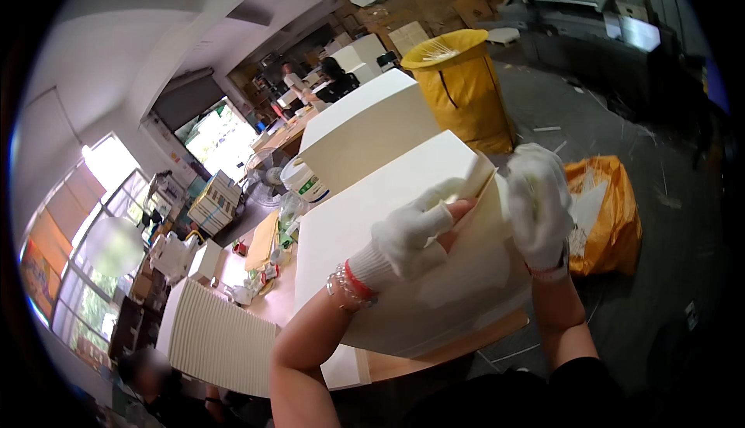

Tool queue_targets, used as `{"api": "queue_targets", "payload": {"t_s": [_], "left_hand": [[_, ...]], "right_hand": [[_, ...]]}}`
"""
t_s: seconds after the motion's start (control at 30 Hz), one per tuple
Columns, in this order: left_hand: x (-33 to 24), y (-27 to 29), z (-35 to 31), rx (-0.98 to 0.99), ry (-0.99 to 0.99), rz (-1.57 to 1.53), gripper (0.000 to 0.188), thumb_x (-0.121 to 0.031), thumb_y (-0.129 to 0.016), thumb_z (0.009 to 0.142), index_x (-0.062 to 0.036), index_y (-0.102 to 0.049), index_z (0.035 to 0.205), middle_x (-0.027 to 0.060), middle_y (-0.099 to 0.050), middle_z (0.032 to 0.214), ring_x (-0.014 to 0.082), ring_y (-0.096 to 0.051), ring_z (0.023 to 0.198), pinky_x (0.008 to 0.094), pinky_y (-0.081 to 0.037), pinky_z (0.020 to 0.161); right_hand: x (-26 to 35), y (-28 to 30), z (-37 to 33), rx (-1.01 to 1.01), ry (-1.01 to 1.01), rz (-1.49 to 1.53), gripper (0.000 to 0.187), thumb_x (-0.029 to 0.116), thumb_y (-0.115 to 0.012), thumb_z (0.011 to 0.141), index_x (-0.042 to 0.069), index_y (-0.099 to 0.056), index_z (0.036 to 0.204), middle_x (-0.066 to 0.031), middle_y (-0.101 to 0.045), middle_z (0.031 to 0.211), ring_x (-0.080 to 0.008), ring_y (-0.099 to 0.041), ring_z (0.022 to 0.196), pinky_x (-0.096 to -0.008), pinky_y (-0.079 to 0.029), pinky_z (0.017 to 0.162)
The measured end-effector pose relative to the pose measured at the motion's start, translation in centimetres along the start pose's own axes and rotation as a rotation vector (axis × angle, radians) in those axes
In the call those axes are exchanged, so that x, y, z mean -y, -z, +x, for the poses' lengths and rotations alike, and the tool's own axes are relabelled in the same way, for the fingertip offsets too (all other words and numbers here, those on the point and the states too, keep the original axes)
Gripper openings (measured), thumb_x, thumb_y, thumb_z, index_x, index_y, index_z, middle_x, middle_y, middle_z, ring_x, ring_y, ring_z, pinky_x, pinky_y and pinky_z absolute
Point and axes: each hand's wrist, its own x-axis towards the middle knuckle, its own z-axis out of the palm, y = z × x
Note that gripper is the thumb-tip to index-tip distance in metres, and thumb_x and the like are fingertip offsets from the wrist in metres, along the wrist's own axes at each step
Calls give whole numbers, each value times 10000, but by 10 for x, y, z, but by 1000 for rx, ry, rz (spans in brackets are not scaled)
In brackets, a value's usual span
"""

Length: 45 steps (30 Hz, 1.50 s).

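Note:
A large stack of white paper or card sheets point(365, 199) sits before me at the table's edge. My left hand point(411, 234), in a white knit glove with bare fingertips showing, is closed at the stack's near right corner and pinches a lifted edge of the sheets point(486, 199). On the other side of that edge, my gloved right hand point(539, 203) is curled closed on the sheets; its fingertips are partly hidden. A bracelet point(349, 287) circles my left wrist.
Another white stack point(372, 129) stands behind, and a ridged pile point(213, 335) at the left. A white bucket point(304, 180) and small items lie on the table point(248, 261). To the right are a yellow bin point(462, 90) and an orange bag point(621, 218) of scraps. People work nearby.

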Motion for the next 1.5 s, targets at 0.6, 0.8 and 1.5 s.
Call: {"api": "queue_targets", "payload": {"t_s": [0.6,0.8,1.5], "left_hand": [[-18,50,-11,-298,378,259,462,-106,-597,927,-88,-486,1375,178,-667,1016,295,-663,888,389,-504,761],[2,157,-96,-955,112,-148,613,-5,-552,873,-42,-404,1467,91,-620,1187,115,-577,1005,259,-499,845],[9,84,-327,-1584,269,960,482,-26,-612,908,-14,-485,1373,183,-590,1267,295,-609,1032,379,-504,897]], "right_hand": [[110,-53,-32,821,201,160,283,297,-662,875,42,-638,998,-172,-613,1027,-361,-573,971,-483,-449,882],[201,-149,-90,598,267,217,396,315,-685,804,20,-620,1060,-203,-606,1157,-406,-595,1018,-502,-472,912],[307,-214,-144,599,-244,616,807,174,-787,813,-50,-333,1441,-256,-536,1327,-437,-564,1159,-436,-494,974]]}}
